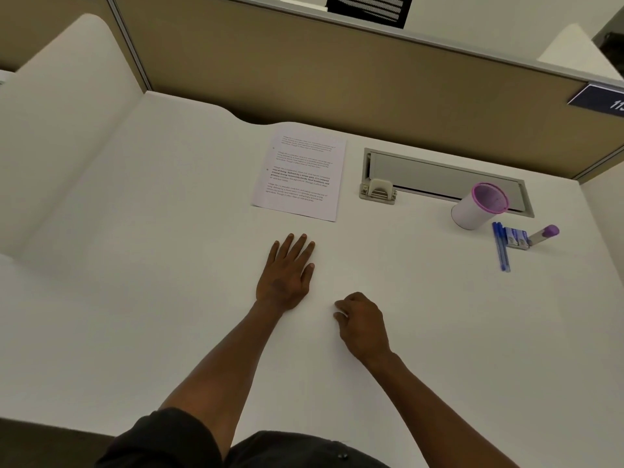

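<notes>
The left hand (287, 275) lies palm-down on the white surface (135, 265), arm stretched forward, fingers (297, 246) straight and slightly spread, gripping nothing. The right hand (363, 324) rests nearer the body with knuckles up and fingers curled under; whether they pinch anything cannot be told. The printed sheet (300, 173) lies flat just beyond the left fingertips, not touching them.

Left hand (287, 275) lies flat on the desk (135, 298) near the sheet (300, 173) (right hand (363, 324) loosely curled).
</notes>
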`<state>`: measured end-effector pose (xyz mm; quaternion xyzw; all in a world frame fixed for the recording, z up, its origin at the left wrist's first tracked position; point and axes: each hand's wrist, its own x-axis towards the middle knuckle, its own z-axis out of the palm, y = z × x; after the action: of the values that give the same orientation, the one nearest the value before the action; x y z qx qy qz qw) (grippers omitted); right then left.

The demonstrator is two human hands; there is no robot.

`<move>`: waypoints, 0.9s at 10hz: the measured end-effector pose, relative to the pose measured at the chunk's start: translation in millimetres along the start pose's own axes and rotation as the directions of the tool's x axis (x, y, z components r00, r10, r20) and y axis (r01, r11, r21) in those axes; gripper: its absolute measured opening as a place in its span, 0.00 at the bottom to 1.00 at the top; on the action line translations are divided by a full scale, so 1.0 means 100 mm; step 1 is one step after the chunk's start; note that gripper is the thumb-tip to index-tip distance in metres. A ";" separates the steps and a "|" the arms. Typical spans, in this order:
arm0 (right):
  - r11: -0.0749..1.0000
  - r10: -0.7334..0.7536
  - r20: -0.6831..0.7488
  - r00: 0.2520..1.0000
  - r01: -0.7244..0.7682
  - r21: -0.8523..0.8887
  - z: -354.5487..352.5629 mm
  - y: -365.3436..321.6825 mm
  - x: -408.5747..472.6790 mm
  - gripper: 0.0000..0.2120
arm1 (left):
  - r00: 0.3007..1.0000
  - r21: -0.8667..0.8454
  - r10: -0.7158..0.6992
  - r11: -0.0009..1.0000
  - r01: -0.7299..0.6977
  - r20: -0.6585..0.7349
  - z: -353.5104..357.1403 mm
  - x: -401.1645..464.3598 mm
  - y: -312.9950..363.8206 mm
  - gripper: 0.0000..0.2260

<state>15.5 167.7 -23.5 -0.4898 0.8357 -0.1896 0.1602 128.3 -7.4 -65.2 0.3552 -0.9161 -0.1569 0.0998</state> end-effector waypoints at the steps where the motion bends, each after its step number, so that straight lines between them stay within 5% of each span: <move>1: 0.999 0.017 -0.029 0.999 -0.016 0.037 0.03 -0.05 0.04 0.06 | 1.000 0.001 -0.002 1.000 0.002 0.005 0.01 0.00 0.00 0.24; 4: 0.996 -0.040 0.008 0.999 0.039 0.076 0.02 -0.09 0.13 0.11 | 1.000 0.000 -0.006 1.000 0.006 0.018 0.01 0.01 -0.01 0.25; 9: 0.894 -0.281 0.215 0.935 0.337 -0.297 -0.04 -0.30 0.27 0.11 | 0.999 0.018 -0.013 1.000 0.013 0.043 0.01 0.02 -0.01 0.25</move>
<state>23.5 131.3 -7.9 -0.6505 0.7505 -0.0288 0.1132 127.1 -9.0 -66.6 0.3587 -0.9170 -0.1571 0.0761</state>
